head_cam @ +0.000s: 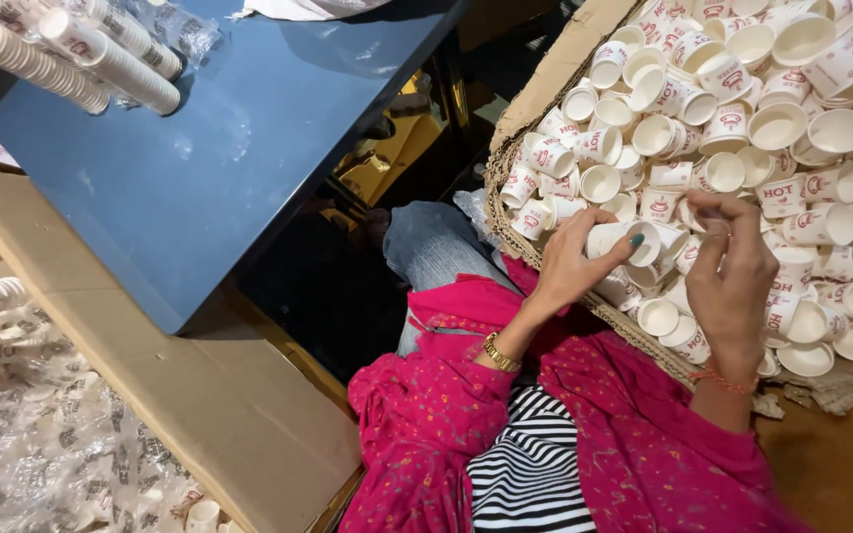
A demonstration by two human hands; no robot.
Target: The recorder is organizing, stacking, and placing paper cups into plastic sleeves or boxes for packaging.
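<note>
Your left hand (570,266) curls around a short stack (624,240) of white paper cups lying on its side, thumb on top, fingers wrapped under; the stack's open mouth points toward your right hand. Your right hand (733,281) is raised just beside it, fingers drawn together at the tips, pinching a single cup (715,225) that is mostly hidden behind them. Both hands sit just inside the near rim of the woven tray (499,197), which runs under your left wrist. Beyond your fingertips loose cups (742,128) crowd the tray, touching one another with little bare floor between. Left of your left hand the room drops open to a dark gap, then the blue table (229,158), with sleeved cup stacks (101,54) at its far corner.
</note>
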